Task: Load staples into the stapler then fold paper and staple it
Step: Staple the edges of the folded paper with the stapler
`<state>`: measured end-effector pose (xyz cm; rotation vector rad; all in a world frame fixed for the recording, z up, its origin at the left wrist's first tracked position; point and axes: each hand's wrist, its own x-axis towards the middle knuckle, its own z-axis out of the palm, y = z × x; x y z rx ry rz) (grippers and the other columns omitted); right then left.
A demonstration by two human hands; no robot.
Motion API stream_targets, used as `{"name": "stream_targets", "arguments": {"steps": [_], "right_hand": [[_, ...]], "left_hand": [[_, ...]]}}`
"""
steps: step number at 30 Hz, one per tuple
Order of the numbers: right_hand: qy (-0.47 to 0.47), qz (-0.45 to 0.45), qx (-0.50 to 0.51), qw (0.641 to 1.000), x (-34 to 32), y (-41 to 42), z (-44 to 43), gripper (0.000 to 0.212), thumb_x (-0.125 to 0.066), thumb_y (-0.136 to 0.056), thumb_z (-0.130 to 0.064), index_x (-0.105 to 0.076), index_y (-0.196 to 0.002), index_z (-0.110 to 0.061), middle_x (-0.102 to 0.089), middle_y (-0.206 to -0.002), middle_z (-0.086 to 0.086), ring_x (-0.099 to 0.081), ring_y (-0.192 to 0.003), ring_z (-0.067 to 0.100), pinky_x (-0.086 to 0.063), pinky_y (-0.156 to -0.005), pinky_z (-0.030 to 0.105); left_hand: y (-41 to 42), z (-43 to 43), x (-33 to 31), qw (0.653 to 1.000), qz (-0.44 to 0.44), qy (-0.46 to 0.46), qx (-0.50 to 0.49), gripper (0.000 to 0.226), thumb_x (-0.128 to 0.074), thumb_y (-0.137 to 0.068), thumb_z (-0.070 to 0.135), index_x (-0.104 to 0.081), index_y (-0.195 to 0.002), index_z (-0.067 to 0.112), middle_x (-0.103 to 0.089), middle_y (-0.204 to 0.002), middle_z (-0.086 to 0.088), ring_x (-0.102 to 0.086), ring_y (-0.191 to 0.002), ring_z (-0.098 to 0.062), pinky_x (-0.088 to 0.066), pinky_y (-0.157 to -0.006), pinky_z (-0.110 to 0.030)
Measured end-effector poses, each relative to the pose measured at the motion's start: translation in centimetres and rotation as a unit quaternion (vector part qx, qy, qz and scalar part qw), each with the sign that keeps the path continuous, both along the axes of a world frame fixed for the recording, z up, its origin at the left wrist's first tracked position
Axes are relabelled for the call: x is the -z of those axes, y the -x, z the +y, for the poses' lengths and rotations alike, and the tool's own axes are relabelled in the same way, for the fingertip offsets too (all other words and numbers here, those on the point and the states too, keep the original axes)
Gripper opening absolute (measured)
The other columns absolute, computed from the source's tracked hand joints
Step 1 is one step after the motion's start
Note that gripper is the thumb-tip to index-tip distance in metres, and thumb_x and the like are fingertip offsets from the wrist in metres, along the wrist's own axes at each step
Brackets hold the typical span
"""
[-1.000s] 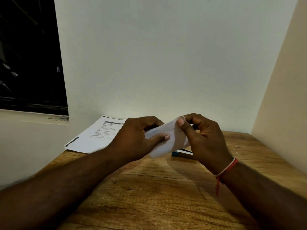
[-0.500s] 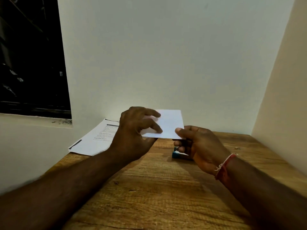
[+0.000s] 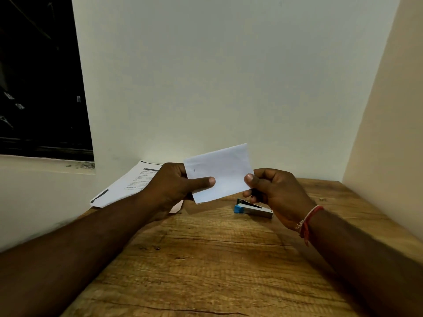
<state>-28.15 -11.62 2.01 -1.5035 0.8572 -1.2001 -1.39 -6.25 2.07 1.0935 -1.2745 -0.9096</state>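
Paper point(image 3: 219, 172), folded and apparently stapled, pinched by left hand point(image 3: 174, 186) and right hand point(image 3: 274, 191) above stapler point(image 3: 253, 208) lying on table point(image 3: 206, 259).

The left hand point(image 3: 174, 186) is hiding most of its fingers behind the folded paper point(image 3: 222, 172); only the thumb is showing in front. The right hand point(image 3: 274, 193) is covering the right end of the stapler point(image 3: 251, 208). A tiny dark mark point(image 3: 194, 170) is sitting near the paper's left edge, too small to tell what it is. The left hand is covering part of the printed sheets point(image 3: 128, 186), and their words are looking too small to read. The picture's edge is cutting off both arms and the dark window point(image 3: 41, 76).
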Motion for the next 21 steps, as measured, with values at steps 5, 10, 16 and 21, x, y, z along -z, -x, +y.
{"name": "stream_targets", "arguments": {"steps": [5, 10, 16, 21], "right_hand": [[0.015, -0.004, 0.042, 0.999, -0.1, 0.3, -0.5, 0.023, -0.072, -0.104, -0.025, -0.082, -0.108, -0.004, -0.08, -0.094, 0.012, -0.071, -0.078, 0.021, -0.058, -0.069, 0.036], [0.07, 0.271, 0.053, 0.959, 0.6, 1.1, -0.5, 0.037, -0.091, -0.079, -0.056, -0.083, -0.104, -0.031, -0.083, -0.098, -0.007, -0.075, -0.087, 0.005, -0.057, -0.076, 0.023], [0.133, 0.379, 0.064, 0.913, 2.7, -0.4, -0.4, 0.022, -0.093, -0.082, -0.045, -0.082, -0.096, -0.033, -0.079, -0.096, -0.015, -0.071, -0.086, 0.002, -0.051, -0.072, 0.02], [0.021, 0.048, -0.012, 0.999, 1.9, -1.1, 0.2, 0.028, -0.077, -0.097, -0.028, -0.077, -0.117, -0.008, -0.083, -0.103, 0.008, -0.072, -0.082, 0.015, -0.058, -0.073, 0.03]], "left_hand": [[-0.4, -0.3, 0.0, 0.997, -0.054, 0.039, -0.043, 0.041, -0.095, -0.087, 0.011, -0.083, -0.125, 0.002, -0.088, -0.112, -0.01, -0.087, -0.102, -0.029, -0.073, -0.082, -0.04], [-1.5, -0.7, 0.1, 0.992, -0.062, 0.071, -0.086, 0.036, -0.095, -0.089, 0.016, -0.086, -0.123, 0.011, -0.089, -0.11, -0.004, -0.087, -0.102, -0.025, -0.071, -0.091, -0.051], [-1.6, -0.9, 0.3, 0.989, -0.066, 0.09, -0.097, 0.032, -0.094, -0.09, 0.017, -0.087, -0.12, 0.012, -0.089, -0.105, -0.001, -0.087, -0.097, -0.02, -0.072, -0.088, -0.045], [-1.4, -0.7, 0.4, 0.988, -0.051, 0.114, -0.091, 0.034, -0.093, -0.09, 0.016, -0.086, -0.122, 0.011, -0.089, -0.106, -0.002, -0.087, -0.096, -0.019, -0.071, -0.078, -0.032]]}}
